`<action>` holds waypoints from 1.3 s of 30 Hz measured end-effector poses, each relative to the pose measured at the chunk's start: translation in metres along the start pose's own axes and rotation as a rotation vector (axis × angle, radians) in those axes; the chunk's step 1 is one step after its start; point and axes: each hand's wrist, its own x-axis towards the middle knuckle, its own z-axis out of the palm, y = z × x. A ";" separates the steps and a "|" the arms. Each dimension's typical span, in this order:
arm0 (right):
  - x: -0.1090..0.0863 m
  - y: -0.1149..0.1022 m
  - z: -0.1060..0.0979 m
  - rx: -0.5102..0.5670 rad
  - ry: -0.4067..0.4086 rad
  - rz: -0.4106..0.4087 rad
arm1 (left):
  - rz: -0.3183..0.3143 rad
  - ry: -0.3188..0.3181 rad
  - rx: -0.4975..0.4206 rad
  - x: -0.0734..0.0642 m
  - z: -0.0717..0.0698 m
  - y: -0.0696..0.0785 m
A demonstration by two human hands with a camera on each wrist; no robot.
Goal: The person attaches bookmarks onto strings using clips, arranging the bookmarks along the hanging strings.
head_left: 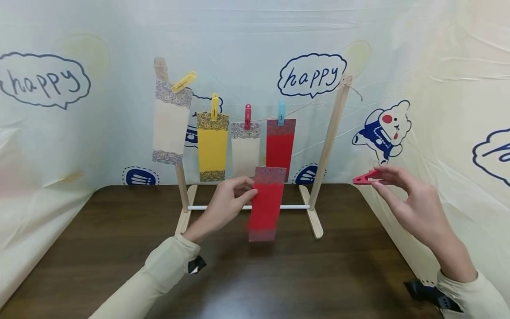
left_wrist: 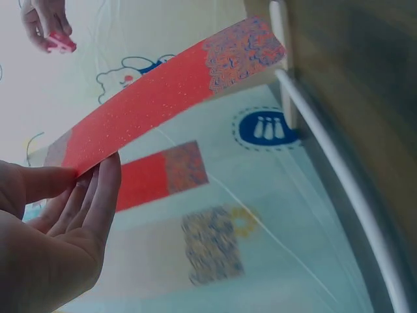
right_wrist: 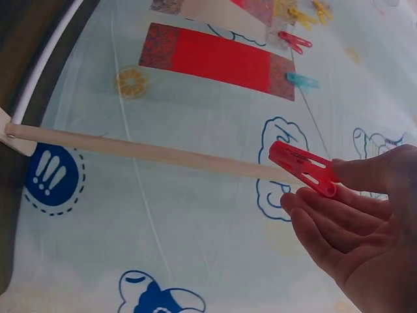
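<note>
A red card [head_left: 266,204] with patterned ends is pinched at its left edge by my left hand [head_left: 229,199], in front of the hanging row. Off to the right, my right hand [head_left: 414,204] holds a red clothespin [right_wrist: 303,168] between thumb and fingers. On the string behind hang a white card [head_left: 171,119] and a yellow card [head_left: 212,148], each under a yellow clothespin. A second white card [head_left: 245,148] hangs from another red clothespin [head_left: 248,116], and a second red card [head_left: 280,144] from a light blue clothespin [head_left: 281,113].
The string [head_left: 311,105] runs between two wooden posts, the right post [head_left: 330,141] leaning outward. A white rod [head_left: 292,207] joins their feet low down. The stand is on a dark brown table [head_left: 255,279], with a printed cloth [head_left: 239,44] behind and at the sides.
</note>
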 end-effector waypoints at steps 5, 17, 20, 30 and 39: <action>0.013 -0.008 -0.003 -0.018 0.005 -0.051 | 0.036 -0.014 -0.058 0.019 0.013 0.008; 0.036 -0.022 -0.008 -0.057 0.012 -0.140 | 0.070 -0.014 -0.118 0.050 0.032 0.021; 0.045 -0.026 -0.010 -0.064 0.009 -0.171 | 0.085 -0.010 -0.122 0.057 0.035 0.024; 0.089 -0.038 -0.012 -0.038 0.076 -0.278 | 0.099 -0.002 -0.214 0.085 0.050 0.036; 0.129 -0.047 -0.011 -0.054 0.099 -0.284 | 0.056 0.033 -0.269 0.117 0.063 0.051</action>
